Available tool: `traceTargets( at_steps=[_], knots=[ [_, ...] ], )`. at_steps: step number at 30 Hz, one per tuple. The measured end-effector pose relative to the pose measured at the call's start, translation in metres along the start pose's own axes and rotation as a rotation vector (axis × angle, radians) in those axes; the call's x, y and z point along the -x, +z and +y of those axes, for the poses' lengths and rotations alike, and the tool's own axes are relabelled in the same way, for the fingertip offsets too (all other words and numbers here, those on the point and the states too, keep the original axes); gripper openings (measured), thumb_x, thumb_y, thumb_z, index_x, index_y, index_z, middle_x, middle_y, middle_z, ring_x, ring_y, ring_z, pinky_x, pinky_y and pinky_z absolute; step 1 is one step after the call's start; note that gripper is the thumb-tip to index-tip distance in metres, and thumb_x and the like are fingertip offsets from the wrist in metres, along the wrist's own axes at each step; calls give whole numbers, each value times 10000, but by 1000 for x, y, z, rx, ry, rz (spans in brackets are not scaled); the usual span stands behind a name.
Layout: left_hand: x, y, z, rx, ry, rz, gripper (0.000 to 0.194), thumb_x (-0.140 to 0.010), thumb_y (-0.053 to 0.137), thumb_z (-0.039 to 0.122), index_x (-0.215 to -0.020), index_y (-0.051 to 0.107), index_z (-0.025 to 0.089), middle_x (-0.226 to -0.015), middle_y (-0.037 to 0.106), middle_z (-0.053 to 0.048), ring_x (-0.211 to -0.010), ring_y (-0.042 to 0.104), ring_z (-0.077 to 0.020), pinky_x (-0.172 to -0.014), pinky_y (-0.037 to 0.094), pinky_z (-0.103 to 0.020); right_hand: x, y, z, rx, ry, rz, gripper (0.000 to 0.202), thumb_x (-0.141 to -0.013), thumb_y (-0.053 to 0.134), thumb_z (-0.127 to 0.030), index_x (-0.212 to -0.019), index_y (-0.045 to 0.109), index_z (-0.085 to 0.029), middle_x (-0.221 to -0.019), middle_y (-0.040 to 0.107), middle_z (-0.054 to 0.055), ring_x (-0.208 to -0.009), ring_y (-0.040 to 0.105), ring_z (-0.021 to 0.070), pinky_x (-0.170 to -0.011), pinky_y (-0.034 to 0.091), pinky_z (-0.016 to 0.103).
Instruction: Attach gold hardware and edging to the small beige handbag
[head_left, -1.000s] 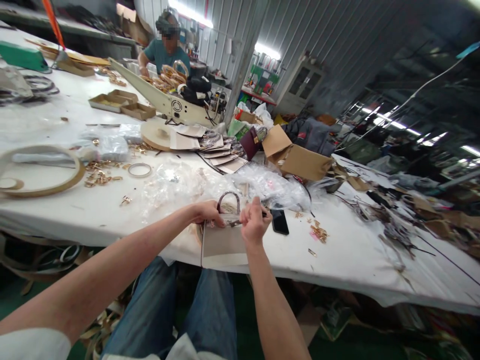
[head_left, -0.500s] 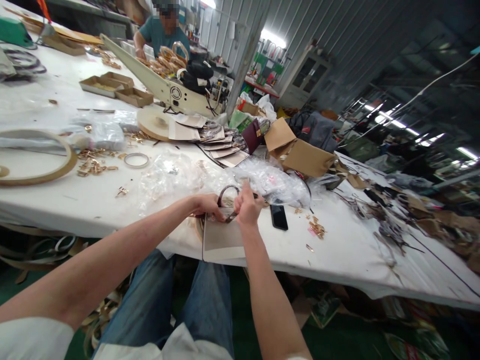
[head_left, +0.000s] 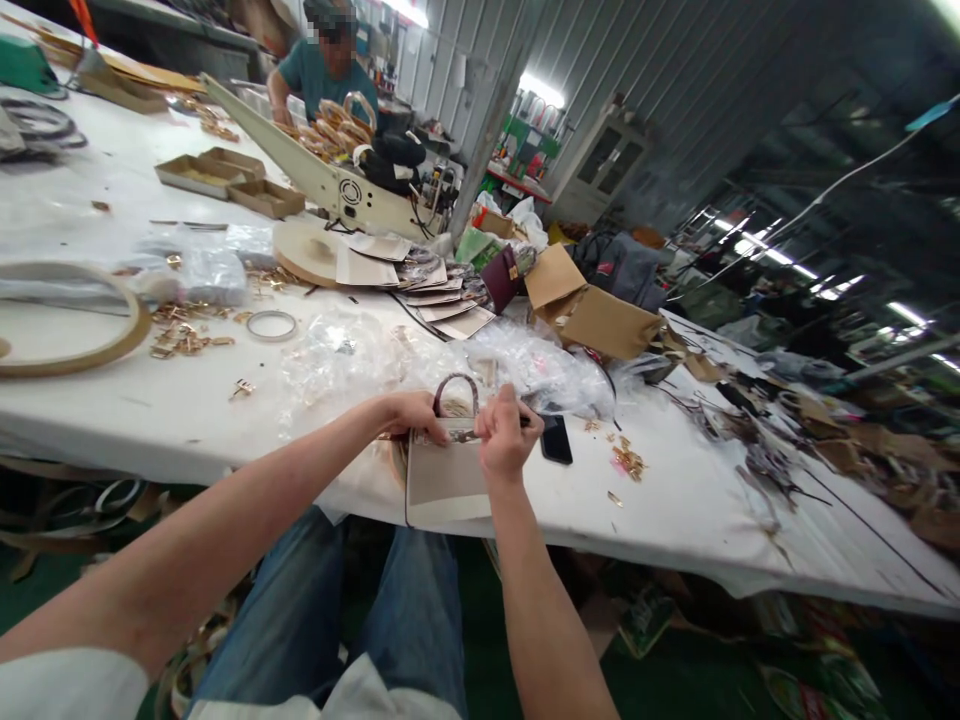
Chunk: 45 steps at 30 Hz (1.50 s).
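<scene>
In the head view, the left hand [head_left: 424,415] pinches the upper edge of a beige handbag panel [head_left: 446,490], thumb on the near face, a narrow grip. The panel lies at the near edge of the white-covered table [head_left: 705,525], in front of the person, with a dark curved handle [head_left: 455,379] arching up at its far side. The right hand [head_left: 504,435] is curled into a fist at the panel's upper right, closed on a slim dark object [head_left: 526,422]; most of it is hidden, so I cannot tell what it is.

Just right of that fist lies a black smartphone [head_left: 556,440], and farther right is a small heap of gold-coloured metal fittings [head_left: 630,462]. Beyond the hands spreads crumpled clear plastic [head_left: 337,355]. Farther off are a pile of beige-backed pieces [head_left: 367,272], a maroon purse [head_left: 501,278] and an open cardboard box [head_left: 611,322]. On the left lies a large tape roll [head_left: 139,330]. At the far left, a co-worker [head_left: 319,85] is behind the table.
</scene>
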<state>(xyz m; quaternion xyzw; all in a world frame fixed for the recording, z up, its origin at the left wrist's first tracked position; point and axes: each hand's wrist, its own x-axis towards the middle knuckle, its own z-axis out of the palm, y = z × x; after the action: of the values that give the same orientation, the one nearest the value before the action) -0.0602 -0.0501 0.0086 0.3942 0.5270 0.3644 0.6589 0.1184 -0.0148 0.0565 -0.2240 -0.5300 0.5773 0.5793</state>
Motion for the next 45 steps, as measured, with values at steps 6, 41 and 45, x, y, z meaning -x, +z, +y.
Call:
traceTargets(
  at_steps=[6,41,45],
  knots=[
    [-2,1,-3,-2,1,7,305,-485,996,227,-757,867,187,-681,769,-6,-626,646,-169,-564,514,-262,6,0,22,87,-27,-4,750,-1066,811,-677,-569,426,-266,-514,365,-75,-436,346,100,-458,292,319],
    [-6,-2,-13,41,4,36,391,-442,1052,265,-777,873,173,-768,825,-55,-680,724,-201,-618,599,-278,6,-10,24,-66,-7,76,808,-1009,862,-702,-586,325,-271,-518,272,-108,-419,243,74,-428,213,284],
    [-4,-2,-8,-1,-18,37,370,-438,1042,261,-754,871,173,-752,822,-54,-679,727,-206,-626,611,-288,15,-16,27,-62,-69,128,789,-1069,797,-695,-593,335,-267,-527,282,-99,-431,273,87,-450,235,293]
  ],
)
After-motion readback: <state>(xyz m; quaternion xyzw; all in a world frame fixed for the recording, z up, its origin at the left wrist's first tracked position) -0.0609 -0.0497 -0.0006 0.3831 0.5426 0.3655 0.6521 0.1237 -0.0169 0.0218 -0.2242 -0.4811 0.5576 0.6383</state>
